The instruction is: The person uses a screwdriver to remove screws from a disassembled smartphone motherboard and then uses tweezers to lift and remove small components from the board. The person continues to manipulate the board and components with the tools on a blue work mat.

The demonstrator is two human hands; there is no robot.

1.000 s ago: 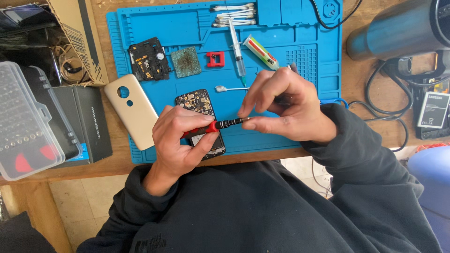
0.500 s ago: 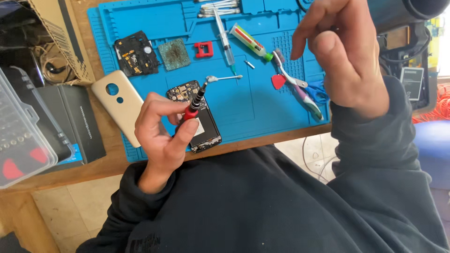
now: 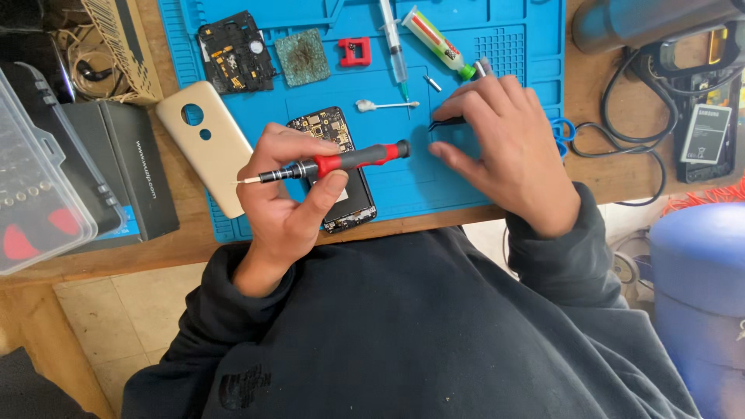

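left hand (image 3: 287, 194): fingers closed round red-and-black precision screwdriver (image 3: 334, 162), held level over opened black phone (image 3: 337, 167) on blue silicone mat (image 3: 497, 62) | right hand (image 3: 504, 147): pinching dark metal tweezers (image 3: 446, 122), right of phone

Dark charcoal hooded sweatshirt (image 3: 419, 326), long ribbed-cuff sleeves — small chest logo

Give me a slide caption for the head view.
Left hand holds a red-handled screwdriver over an opened phone; right hand grips tweezers.

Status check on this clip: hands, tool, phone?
Left hand grips red-handled screwdriver above opened phone. Right hand on blue mat, pinching tweezers. Nothing blocking.
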